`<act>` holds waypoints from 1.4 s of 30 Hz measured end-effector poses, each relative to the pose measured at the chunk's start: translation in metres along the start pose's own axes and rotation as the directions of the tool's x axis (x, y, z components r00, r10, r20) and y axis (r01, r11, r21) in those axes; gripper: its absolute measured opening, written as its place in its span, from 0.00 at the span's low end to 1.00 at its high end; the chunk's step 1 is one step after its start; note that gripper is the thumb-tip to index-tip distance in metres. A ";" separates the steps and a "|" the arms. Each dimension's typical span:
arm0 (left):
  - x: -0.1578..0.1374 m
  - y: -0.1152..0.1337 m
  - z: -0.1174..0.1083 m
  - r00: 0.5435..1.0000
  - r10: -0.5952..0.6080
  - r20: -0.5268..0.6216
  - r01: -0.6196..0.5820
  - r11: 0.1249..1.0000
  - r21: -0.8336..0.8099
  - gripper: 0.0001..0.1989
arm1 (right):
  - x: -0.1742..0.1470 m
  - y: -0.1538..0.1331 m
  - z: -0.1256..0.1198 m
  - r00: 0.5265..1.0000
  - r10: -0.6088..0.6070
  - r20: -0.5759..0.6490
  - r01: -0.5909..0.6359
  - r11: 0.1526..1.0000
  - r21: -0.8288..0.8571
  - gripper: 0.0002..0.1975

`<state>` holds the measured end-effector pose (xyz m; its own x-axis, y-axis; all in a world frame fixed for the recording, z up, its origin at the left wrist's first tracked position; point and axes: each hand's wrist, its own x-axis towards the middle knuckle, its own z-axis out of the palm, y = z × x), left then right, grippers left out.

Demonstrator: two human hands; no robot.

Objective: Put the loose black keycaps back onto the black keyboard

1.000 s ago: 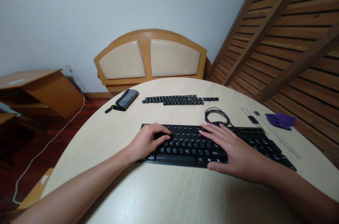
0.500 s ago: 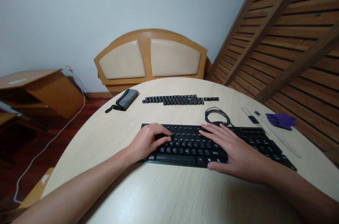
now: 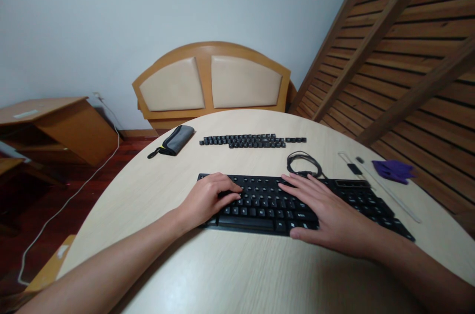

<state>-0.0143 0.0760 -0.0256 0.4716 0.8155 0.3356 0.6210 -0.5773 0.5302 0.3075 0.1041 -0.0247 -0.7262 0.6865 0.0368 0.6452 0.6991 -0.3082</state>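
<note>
A black keyboard (image 3: 245, 223) lies on the round table in front of me, with keycaps on its lower rows and bare key stems on the upper rows. My left hand (image 3: 210, 197) rests over its left part, thumb and forefinger brought close together around a keycap (image 3: 239, 195) at the edge of the capped rows; the fingertips mostly hide it. Spread flat across the keyboard's right-centre is my right hand (image 3: 319, 207), fingers apart and holding nothing. Beyond the keyboard, loose black keycaps (image 3: 252, 141) stand in rows.
The keyboard's coiled cable (image 3: 303, 164) lies behind it. To the right are a wire keycap puller (image 3: 354, 169), a thin white-handled brush (image 3: 389, 192) and a purple cloth (image 3: 393, 171). A grey pouch (image 3: 178, 140) sits back left on the pale table (image 3: 208, 274). A chair back (image 3: 211, 81) rises beyond.
Both hands keep almost the same places on the keyboard. The view has shifted very slightly; nothing else has visibly moved.
</note>
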 end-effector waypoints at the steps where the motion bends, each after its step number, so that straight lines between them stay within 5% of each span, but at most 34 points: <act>1: 0.000 0.000 0.000 1.000 -0.010 0.000 0.010 1.000 -0.001 0.08 | 0.000 0.000 0.000 1.000 0.002 0.001 -0.002 1.000 -0.002 0.44; 7: 0.000 0.001 0.000 0.997 -0.079 0.003 0.079 0.997 -0.025 0.07 | -0.001 0.002 0.002 1.000 -0.009 -0.013 0.009 1.000 0.013 0.44; 14: 0.001 0.007 -0.001 1.000 0.004 0.008 -0.004 0.999 0.037 0.09 | -0.001 0.001 0.000 1.000 0.005 0.015 -0.005 1.000 -0.002 0.44; 22: -0.007 0.030 -0.013 0.979 0.023 0.203 -0.089 0.942 0.323 0.18 | -0.001 0.001 0.001 1.000 -0.009 0.005 0.009 1.000 -0.018 0.44; 30: -0.014 0.033 -0.025 0.945 -0.016 0.328 -0.095 0.942 0.321 0.28 | 0.000 0.000 0.000 1.000 -0.002 0.002 0.002 1.000 -0.020 0.44; 36: -0.011 0.039 -0.036 0.857 -0.110 0.503 -0.082 0.936 0.343 0.35 | 0.000 0.003 0.003 1.000 -0.016 -0.018 0.015 1.000 -0.024 0.44; 42: -0.014 0.042 -0.028 0.865 -0.167 0.472 -0.036 0.920 0.391 0.35 | -0.001 0.002 0.002 1.000 -0.007 -0.008 0.006 0.999 -0.041 0.44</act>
<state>-0.0123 0.0415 0.0137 0.6003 0.7824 -0.1659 0.7988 -0.5766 0.1714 0.3086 0.1043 -0.0274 -0.7286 0.6833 0.0466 0.6496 0.7110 -0.2690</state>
